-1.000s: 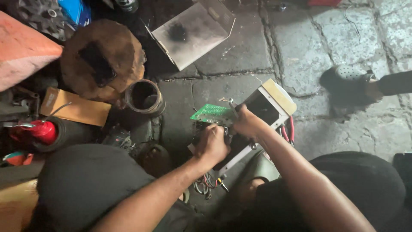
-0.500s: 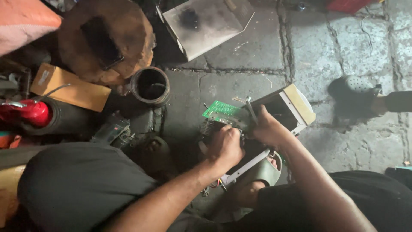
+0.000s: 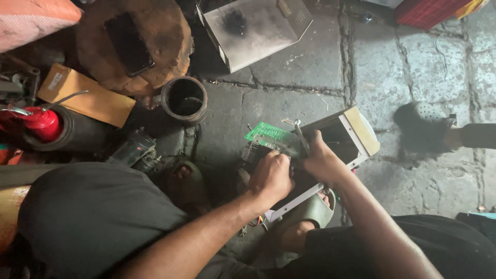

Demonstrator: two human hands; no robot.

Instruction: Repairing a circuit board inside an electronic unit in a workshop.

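Note:
A green circuit board (image 3: 268, 135) juts out of an opened white and beige metal casing (image 3: 356, 133) lying on the stone floor. My left hand (image 3: 271, 177) is closed over the board's near edge and the dark parts under it. My right hand (image 3: 321, 161) grips a thin metal tool (image 3: 300, 136) whose tip stands just beside the board, over the casing's opening. Loose coloured wires (image 3: 254, 223) hang below the casing near my knee.
A round wooden block (image 3: 134, 44) with a dark phone on it, a rusty open can (image 3: 184, 99), a tan cardboard box (image 3: 85, 95), a red canister (image 3: 37, 123) and a grey metal cover (image 3: 256, 28) ring the spot. Another person's dark shoe (image 3: 424, 121) stands right.
The view has drifted, so everything sits lower and further right in frame. Both hands stay on the board and casing, with the tool held more upright now.

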